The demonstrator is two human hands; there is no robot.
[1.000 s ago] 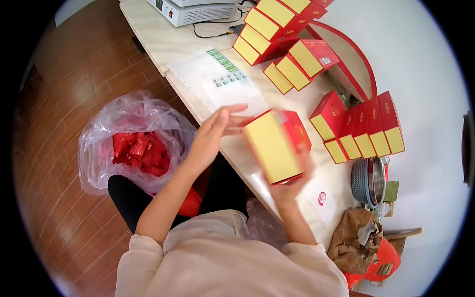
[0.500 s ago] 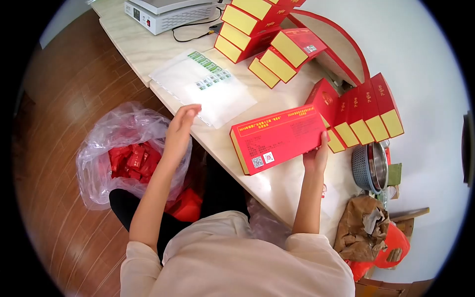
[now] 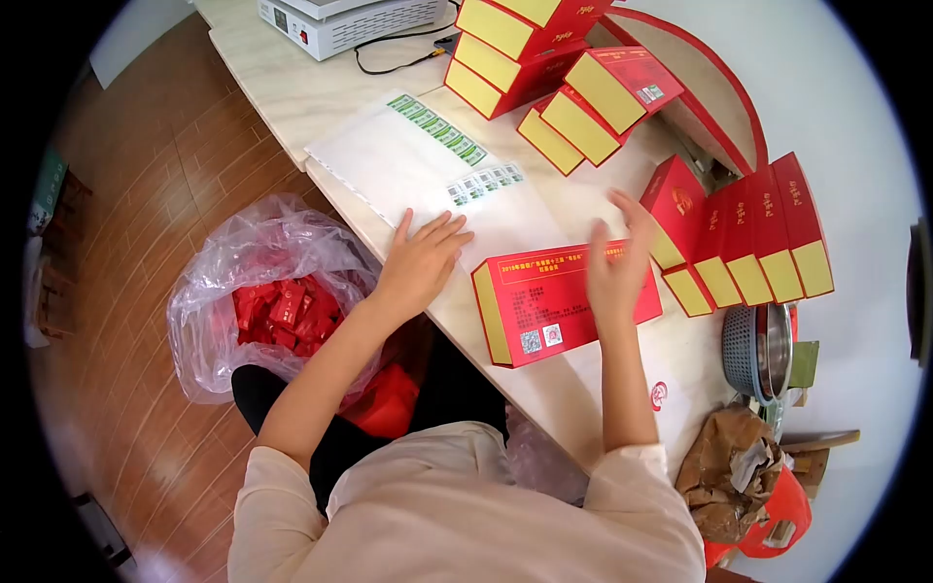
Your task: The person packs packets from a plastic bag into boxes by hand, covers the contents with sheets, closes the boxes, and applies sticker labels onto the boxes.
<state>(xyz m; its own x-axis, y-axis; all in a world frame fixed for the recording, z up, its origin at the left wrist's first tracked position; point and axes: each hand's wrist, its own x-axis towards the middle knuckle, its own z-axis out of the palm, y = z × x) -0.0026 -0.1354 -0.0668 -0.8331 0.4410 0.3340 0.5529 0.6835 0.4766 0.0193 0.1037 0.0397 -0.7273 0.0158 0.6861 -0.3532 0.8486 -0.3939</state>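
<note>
A red box with yellow ends (image 3: 535,301) lies on the table, its face with yellow and dark print and two square codes upward. My left hand (image 3: 425,260) is spread flat on the lower edge of a white sticker sheet (image 3: 379,155), left of the box. Green-and-white labels (image 3: 437,128) run in two rows on that sheet. Over the right part of the box is my right hand (image 3: 622,257), fingers apart and slightly blurred, holding nothing; whether it touches the box cannot be told.
Stacked red boxes (image 3: 505,58) stand at the back, and a row of more (image 3: 763,233) at the right. A white device (image 3: 350,27), a grey basket (image 3: 743,355) and brown paper (image 3: 724,466) are around. A plastic bag of red packets (image 3: 287,316) sits on the floor.
The box was turned over and laid down, printed face up. My right hand has let go of it and moved above it. My left hand has come down onto the sticker sheet.
</note>
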